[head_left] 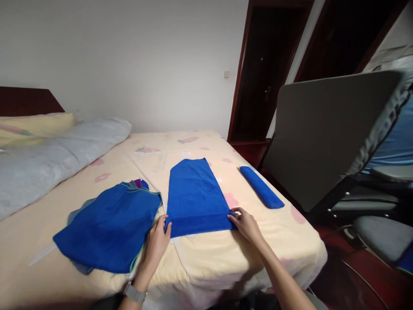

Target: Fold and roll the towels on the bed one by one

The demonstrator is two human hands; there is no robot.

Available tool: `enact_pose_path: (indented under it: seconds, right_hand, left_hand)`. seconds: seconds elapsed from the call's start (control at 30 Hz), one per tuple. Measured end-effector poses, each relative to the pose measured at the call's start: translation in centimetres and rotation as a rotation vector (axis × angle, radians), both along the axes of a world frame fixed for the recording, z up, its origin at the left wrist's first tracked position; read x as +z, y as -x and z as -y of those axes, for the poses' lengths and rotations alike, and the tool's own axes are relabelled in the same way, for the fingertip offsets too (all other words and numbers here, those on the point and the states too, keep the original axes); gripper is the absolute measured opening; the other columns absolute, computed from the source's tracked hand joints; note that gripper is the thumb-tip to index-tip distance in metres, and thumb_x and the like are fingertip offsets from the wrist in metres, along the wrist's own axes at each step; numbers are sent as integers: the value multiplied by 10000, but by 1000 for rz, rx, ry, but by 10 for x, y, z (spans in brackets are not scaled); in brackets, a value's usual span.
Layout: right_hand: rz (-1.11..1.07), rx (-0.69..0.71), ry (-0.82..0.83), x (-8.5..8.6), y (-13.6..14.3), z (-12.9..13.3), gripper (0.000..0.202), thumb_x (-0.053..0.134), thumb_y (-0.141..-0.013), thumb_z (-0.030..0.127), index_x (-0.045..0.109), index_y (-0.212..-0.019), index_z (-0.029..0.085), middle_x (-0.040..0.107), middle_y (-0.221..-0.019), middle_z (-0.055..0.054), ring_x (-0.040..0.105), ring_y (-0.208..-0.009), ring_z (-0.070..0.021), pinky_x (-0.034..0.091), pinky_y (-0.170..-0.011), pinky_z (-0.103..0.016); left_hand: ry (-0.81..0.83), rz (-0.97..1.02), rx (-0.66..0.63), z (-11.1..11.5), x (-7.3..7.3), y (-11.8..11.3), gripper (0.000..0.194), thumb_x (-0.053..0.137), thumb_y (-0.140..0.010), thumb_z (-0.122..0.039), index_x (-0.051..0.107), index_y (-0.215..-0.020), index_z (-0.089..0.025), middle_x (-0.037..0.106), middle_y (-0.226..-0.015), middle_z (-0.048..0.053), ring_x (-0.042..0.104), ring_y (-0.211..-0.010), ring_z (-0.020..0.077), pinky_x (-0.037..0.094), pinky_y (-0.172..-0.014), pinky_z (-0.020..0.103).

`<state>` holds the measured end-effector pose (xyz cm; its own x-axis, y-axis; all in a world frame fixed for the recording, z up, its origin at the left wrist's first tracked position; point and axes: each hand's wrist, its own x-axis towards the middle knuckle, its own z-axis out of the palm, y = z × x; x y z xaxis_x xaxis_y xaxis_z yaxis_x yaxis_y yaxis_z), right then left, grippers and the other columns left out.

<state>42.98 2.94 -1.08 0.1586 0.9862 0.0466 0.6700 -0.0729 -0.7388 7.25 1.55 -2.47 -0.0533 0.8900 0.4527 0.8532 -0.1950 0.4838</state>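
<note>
A blue cloth lies flat on the bed, its near edge folded over into a band. My left hand pinches the near left corner of that band. At the near right corner, my right hand holds the cloth between thumb and fingers. Left of my left hand lies a loose pile of blue cloth with green edging, a purple piece showing at its top. A narrow blue folded cloth rests to the right, near the bed's edge.
The bed has a patterned yellow sheet. A long grey bolster and a yellow pillow lie at the left. At the right stand a large grey panel and a grey seat. A dark door is behind.
</note>
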Motion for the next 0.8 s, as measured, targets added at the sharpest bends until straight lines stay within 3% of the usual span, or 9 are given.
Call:
enact_pose_path:
  seconds: [0.13,0.3,0.57,0.7,0.8]
  right_hand:
    - [-11,49,-69,7,1,8,362,544,-891,481,603,-1154,238,710,-724,-21,695,-777,-272,455,-662,-315]
    - [-151,105,-71,12,-8,16,424,536,-881,537,565,-1155,215,667,-664,-1,663,-686,-246,449,-639,-310]
    - [-100,132,-12,-1,-17,16,392,580,-844,506,574,-1125,232,707,-741,-10,688,-743,-252,465,-684,-325]
    - [-180,132,5,1,-18,15,424,536,-857,564,602,-1083,211,697,-731,-28,683,-735,-252,473,-662,-318]
    - [-123,114,-4,2,-16,16,382,528,-867,527,608,-1071,213,687,-718,-26,679,-722,-250,468,-653,-316]
  left_hand:
    - [-31,-157,18,3,3,-4,279,462,-968,-217,582,-1219,-191,752,-1118,135,737,-975,249,573,-780,334]
    - [-39,-166,-9,10,3,2,282,425,-991,-277,577,-1221,-217,759,-1128,99,744,-992,232,583,-794,304]
    - [16,-252,-23,22,-3,5,257,457,-992,-330,620,-1155,-217,763,-1057,82,743,-924,218,562,-779,291]
    - [7,-258,-1,26,0,8,270,461,-996,-369,624,-1150,-218,746,-995,69,734,-848,207,539,-694,266]
    - [-29,-304,24,30,3,5,288,457,-1003,-364,641,-1158,-207,736,-1026,92,723,-861,225,534,-720,285]
